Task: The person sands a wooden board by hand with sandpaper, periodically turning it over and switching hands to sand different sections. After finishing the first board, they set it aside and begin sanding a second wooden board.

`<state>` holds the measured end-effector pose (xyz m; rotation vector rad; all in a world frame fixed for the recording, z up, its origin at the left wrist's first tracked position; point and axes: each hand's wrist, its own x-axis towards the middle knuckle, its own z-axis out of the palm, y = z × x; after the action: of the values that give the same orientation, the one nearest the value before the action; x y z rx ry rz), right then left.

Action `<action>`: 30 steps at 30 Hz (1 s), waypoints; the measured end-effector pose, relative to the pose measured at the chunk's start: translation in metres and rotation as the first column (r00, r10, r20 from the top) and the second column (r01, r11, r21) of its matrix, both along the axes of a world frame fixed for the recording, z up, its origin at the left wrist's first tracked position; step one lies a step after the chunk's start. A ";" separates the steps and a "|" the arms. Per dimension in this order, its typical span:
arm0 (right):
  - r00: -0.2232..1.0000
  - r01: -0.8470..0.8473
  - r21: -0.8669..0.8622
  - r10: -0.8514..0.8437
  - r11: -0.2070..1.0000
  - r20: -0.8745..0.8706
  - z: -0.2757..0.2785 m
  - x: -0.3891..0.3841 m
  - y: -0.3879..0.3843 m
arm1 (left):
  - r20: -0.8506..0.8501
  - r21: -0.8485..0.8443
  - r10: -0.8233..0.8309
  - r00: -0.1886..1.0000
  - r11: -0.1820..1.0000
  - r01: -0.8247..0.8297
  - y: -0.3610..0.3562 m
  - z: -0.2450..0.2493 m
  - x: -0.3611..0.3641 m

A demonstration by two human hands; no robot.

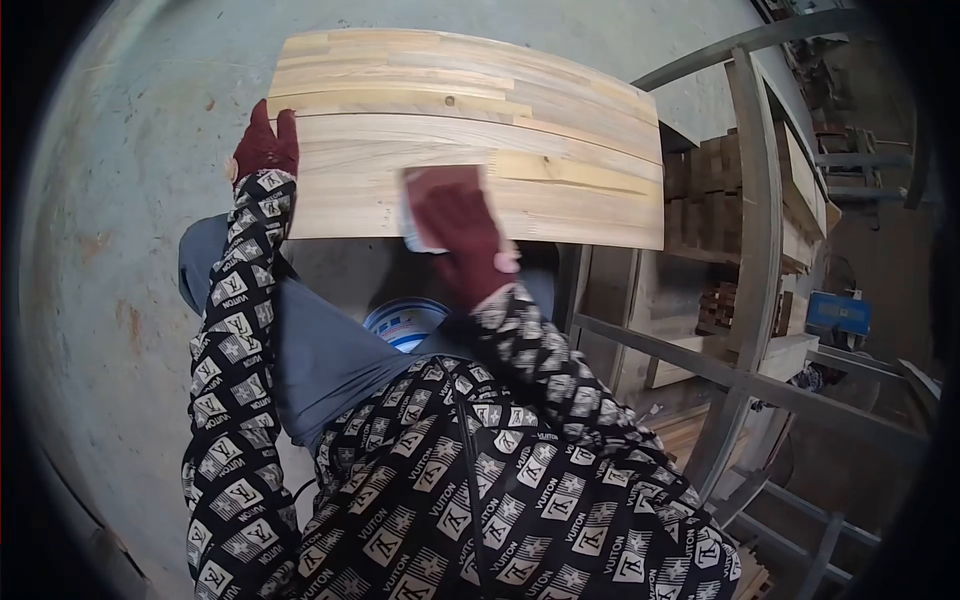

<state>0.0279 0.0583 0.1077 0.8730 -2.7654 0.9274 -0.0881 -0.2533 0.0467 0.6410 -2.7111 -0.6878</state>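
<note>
A pale laminated wood panel (pixel 380 148), with joined strips and a few dark knots, lies crosswise in front of me. My left hand (pixel 267 148), in a dark red glove, grips the panel's left edge, fingers on the top face. In a matching glove, my right hand (pixel 465 245) is over the near edge, closed on a sheet of reddish-brown sandpaper (pixel 418 178) with a pale side showing. The sandpaper lies against the panel's top face, slightly smeared by motion. The glove hides part of the sheet.
At the right stands a metal frame rack (pixel 752 210) holding stacked wood blocks (pixel 705 190) and boards. A blue box (pixel 838 313) sits farther right. Below the panel, between my legs, is a round blue-and-white lid or seat (pixel 405 322). Concrete floor (pixel 140 200) extends to the left.
</note>
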 end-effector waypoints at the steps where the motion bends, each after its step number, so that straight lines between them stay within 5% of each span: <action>1: 0.991 0.124 -0.042 -0.126 0.991 -0.046 -0.015 0.001 0.029 | 0.038 -0.019 0.010 0.999 1.000 -0.010 0.002 0.005 0.001; 3: 0.913 0.327 -0.123 -0.347 0.937 -0.214 -0.029 -0.004 0.095 | 0.022 0.003 0.009 1.000 1.000 -0.009 0.003 0.003 -0.001; 5: 0.783 0.600 0.050 -0.572 0.799 -0.245 -0.039 -0.004 0.177 | 0.008 0.021 0.009 1.000 1.000 -0.009 0.003 0.003 0.000; 9: 0.703 0.623 -0.071 -0.598 0.779 -0.386 -0.029 -0.025 0.238 | 0.047 0.032 0.003 0.999 0.999 -0.004 0.005 0.013 0.000; 12: 0.668 0.682 0.013 -0.615 0.731 -0.419 -0.052 -0.040 0.195 | 0.045 0.039 0.006 0.999 0.999 -0.008 0.005 0.012 -0.001; 15: 0.850 0.486 -0.124 -0.501 0.865 -0.160 -0.044 -0.033 0.067 | 0.021 0.003 0.015 1.000 1.000 -0.015 0.001 0.002 -0.002; 19: 0.997 -0.066 0.014 0.066 0.998 -0.048 -0.004 -0.018 -0.031 | -0.005 0.055 -0.024 1.000 0.998 0.025 0.000 0.004 -0.001; 20: 0.995 -0.101 0.043 0.100 0.994 0.013 0.003 -0.023 -0.029 | -0.002 0.073 -0.030 1.000 0.997 0.030 -0.003 0.000 -0.004; 22: 0.997 -0.072 0.051 0.071 0.996 0.008 0.005 -0.030 -0.002 | -0.034 0.078 -0.042 0.999 0.996 0.045 -0.007 -0.010 -0.006; 25: 0.957 0.237 -0.216 -0.266 0.947 -0.116 -0.028 -0.047 0.078 | -0.036 0.072 -0.027 0.999 0.997 0.029 -0.005 -0.007 -0.005; 29: 0.762 0.582 -0.053 -0.567 0.811 -0.312 -0.054 -0.077 0.230 | -0.028 0.033 -0.012 1.000 0.999 0.013 -0.002 -0.006 -0.004; 30: 0.773 0.506 -0.065 -0.486 0.860 -0.408 -0.029 -0.082 0.243 | -0.008 0.031 -0.006 1.000 1.000 0.007 -0.003 -0.007 -0.004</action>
<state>-0.0538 0.3016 0.0783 0.2523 -2.4481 0.5066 -0.0925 -0.2564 0.0392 0.6352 -2.7012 -0.7333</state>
